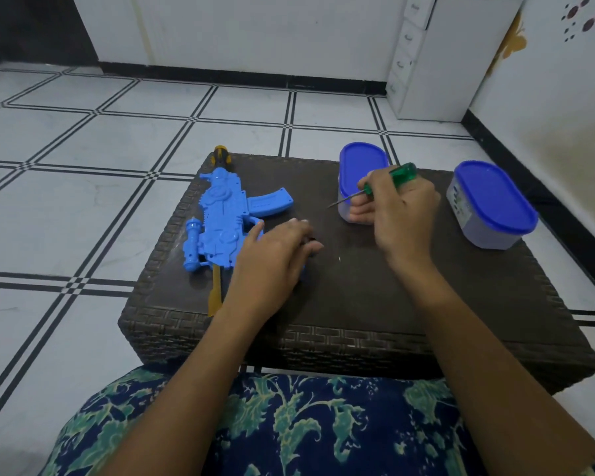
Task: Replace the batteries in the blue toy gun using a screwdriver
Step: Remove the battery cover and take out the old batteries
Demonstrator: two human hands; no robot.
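From the head view, the blue toy gun (220,221) lay flat on the left part of the low dark table (358,304), with its barrel end pointing away from me. My left hand (275,255) rested over its grip end with the fingers straight and spread, holding nothing. Something small and dark sat under the fingertips, but I could not make it out. My right hand (399,211) was curled round the green-handled screwdriver (390,183), held above the table in front of the nearer blue-lidded container (363,163). The tip pointed left toward the gun and was well apart from it.

I judged this to be the opening step: the tool was in hand but no screw had been engaged. I saw no open battery cover. The next move called for finding the cover screw, seating the tip squarely in it and pressing the gun down so it would not slide.

The second blue-lidded container (495,204) carried a label on its wall, too small to read. I could read no writing on the gun.
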